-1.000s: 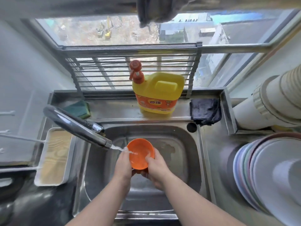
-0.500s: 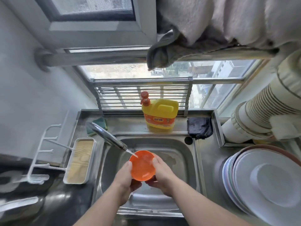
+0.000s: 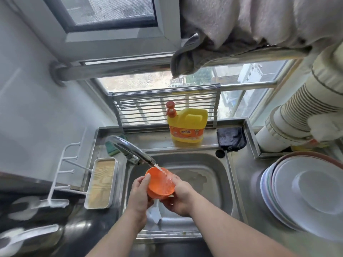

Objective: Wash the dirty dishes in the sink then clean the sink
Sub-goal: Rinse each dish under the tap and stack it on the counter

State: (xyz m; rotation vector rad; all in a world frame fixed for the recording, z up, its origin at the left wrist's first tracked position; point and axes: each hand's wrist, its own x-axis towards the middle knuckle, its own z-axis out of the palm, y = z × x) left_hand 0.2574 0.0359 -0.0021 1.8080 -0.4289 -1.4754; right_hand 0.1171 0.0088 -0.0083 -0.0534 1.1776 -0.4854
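**Orange bowl getting rinsed under the tap – sink clean not begun**

Orange bowl [image 3: 161, 182] is sitting over the sink [image 3: 213, 184] basin, held up w/ its opening tipped toward the faucet [image 3: 130, 151]; water is running off the spout straight into it and sheeting down the inner wall. Left hand [image 3: 139, 195] is gripping the bowl's left rim, fingers curled round the edge. Right hand [image 3: 179, 198] is cupping the right side and underside, fingers wrapped under it. So both hands are clamped on the bowl, nothing else in them.

Just below the hands something white is lying in the basin – prob. another dish or utensil, can't tell which. Basin floor beyond is showing a blotchy patch, looks like residue or standing water.

To the right, a stack of plates [image 3: 306, 197] is leaning on the counter, apparently clean but can't confirm. To the left, a white tray [image 3: 101, 184] is resting beside the sink.

Further back on the ledge: green sponge [image 3: 111, 148] behind the faucet, yellow detergent jug [image 3: 186, 125], dark cloth [image 3: 232, 139]. Behind those a wire rack [image 3: 165, 108], then the window.

Progress, judging by this: dishwashing is underway, bowl is at rinse stage. Left: set bowl aside, deal w/ the white item, then scrub and rinse the basin.
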